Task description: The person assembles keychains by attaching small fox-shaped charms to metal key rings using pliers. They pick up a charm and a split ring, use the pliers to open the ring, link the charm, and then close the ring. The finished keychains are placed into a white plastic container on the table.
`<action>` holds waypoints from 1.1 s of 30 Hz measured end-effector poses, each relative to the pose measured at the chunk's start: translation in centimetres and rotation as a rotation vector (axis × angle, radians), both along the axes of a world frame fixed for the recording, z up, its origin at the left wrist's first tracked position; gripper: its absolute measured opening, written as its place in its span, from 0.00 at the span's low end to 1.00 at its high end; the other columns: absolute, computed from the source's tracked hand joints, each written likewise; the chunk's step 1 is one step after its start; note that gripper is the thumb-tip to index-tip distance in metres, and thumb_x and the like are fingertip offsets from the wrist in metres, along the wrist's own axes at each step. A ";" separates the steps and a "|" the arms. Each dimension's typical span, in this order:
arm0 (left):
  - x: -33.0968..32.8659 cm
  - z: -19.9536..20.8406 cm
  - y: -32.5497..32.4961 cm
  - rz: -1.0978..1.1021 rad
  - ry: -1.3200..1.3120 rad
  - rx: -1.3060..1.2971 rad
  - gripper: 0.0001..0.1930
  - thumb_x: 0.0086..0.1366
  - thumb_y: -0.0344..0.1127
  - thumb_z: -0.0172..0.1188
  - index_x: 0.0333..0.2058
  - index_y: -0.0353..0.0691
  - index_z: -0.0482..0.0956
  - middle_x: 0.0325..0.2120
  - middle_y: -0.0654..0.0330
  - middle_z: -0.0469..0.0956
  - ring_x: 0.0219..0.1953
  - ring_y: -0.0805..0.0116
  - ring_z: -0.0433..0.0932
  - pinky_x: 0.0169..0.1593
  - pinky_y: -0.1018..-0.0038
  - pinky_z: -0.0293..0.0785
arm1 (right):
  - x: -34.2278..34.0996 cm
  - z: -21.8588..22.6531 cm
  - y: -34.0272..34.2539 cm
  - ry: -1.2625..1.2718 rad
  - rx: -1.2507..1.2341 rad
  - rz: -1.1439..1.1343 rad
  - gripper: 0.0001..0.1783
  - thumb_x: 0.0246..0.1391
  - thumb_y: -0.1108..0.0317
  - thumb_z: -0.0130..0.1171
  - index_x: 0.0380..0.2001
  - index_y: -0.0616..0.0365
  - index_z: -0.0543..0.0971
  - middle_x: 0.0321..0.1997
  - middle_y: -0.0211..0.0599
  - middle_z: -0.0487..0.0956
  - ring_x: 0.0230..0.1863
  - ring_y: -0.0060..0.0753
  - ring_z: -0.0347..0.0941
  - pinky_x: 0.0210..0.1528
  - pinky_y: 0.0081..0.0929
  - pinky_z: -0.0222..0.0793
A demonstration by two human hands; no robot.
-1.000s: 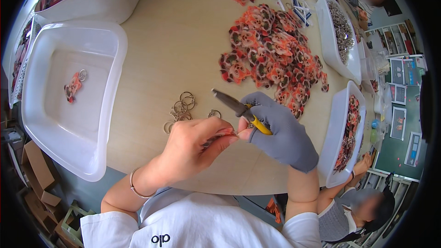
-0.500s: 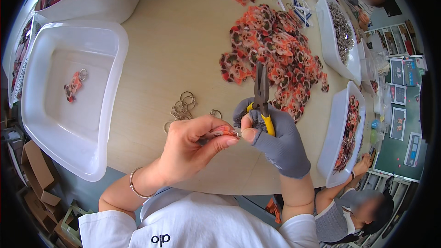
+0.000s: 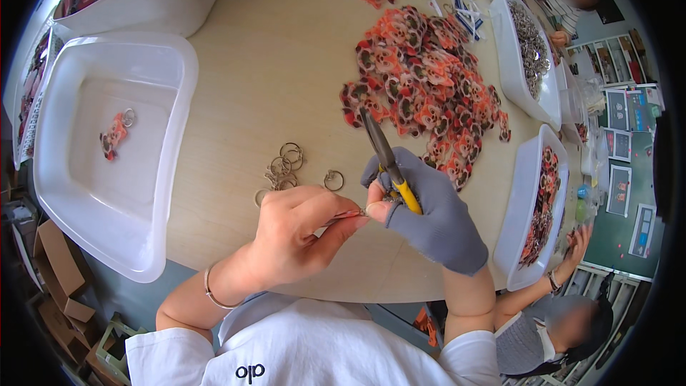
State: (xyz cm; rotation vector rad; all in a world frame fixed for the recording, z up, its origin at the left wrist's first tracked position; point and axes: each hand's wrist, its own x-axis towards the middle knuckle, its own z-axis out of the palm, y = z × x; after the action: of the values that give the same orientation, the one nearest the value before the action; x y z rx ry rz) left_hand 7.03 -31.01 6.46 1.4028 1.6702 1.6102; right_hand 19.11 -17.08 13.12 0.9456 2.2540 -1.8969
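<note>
My bare left hand [image 3: 296, 232] pinches a flat printed charm [image 3: 344, 215] edge-on between thumb and fingers, most of it hidden. Meeting it at the charm's tip, my right hand [image 3: 443, 218] wears a grey glove with bare thumb and forefinger tips. Its fingers are wrapped round pliers [image 3: 381, 144] with yellow handles, the jaws pointing up and away. The right thumb and forefinger also pinch at the charm's end, where a tiny metal part is too small to make out. Beyond my left hand lie several key rings [image 3: 284, 162] and a separate ring [image 3: 334, 180].
A large pile of orange-red charms [image 3: 421, 64] covers the table's far middle. At left, a white tub [image 3: 187, 93] holds a charm with a ring [image 3: 114, 136]. Bins of metal parts [image 3: 529, 50] and charms [image 3: 542, 207] line the right, where two other people sit.
The pliers have swung left and tilted in my right hand. My left hand has turned, showing the charm more edge-on. At right, a co-worker's hand has lifted and spread.
</note>
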 end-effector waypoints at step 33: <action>-1.9 -0.4 -2.1 0.253 -0.197 0.023 0.06 0.51 0.17 0.64 0.28 0.32 0.80 0.23 0.56 0.80 0.24 0.64 0.77 0.28 0.75 0.73 | -1.1 -5.7 0.1 0.104 0.680 0.168 0.05 0.46 0.72 0.63 0.24 0.61 0.78 0.42 0.43 0.72 0.43 0.43 0.66 0.44 0.34 0.64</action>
State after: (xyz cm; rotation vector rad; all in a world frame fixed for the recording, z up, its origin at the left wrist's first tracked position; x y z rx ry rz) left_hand 5.10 -33.12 6.06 1.0364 1.7696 1.8431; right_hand 18.05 -17.01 7.39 0.6676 2.9971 -1.1354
